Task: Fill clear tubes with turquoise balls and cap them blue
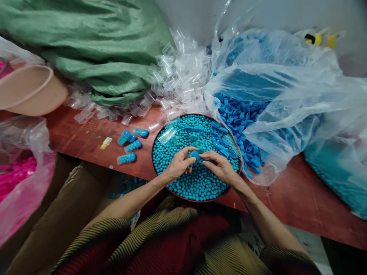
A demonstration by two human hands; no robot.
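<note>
Over a round red-rimmed tray (197, 200) filled with turquoise beads (195, 187), my two hands meet at a small blue cap (195, 155). My left hand (180, 164) is closed around a small clear tube with this cap on its end; the tube is mostly hidden by the fingers. Thumb and fingertips of my right hand (219, 166) pinch the cap from the other side. Loose blue caps (220, 145) lie on the beads at the tray's right. An empty clear tube (168, 136) rests on them at the upper left.
Several bead-filled capped tubes (126, 158) lie left of the tray. Clear tubes (183, 72) are heaped behind it, beside a green sack (114, 49). A plastic bag (275, 76) of blue caps stands right. A beige tub (31, 91) and pink pieces (17, 173) are left.
</note>
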